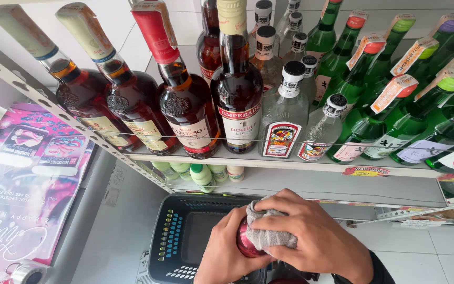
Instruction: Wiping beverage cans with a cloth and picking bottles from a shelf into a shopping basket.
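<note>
My left hand [222, 252] grips a dark bottle with a shiny red cap [245, 243], held low over a black plastic basket [177, 236]. A grey cloth [266, 231] lies over the cap, pressed there by my right hand [311, 236]. Most of the bottle is hidden by both hands. Straight above the hands stands a white shelf [290, 164] full of bottles.
On the shelf: brown liquor bottles [185, 105] at left and centre, clear bottles [285, 110] in the middle, green bottles [395, 115] at right. A perforated metal upright [53, 102] slants across the left. A pink poster [22, 184] hangs at left. Small bottles [200, 173] stand on a lower shelf.
</note>
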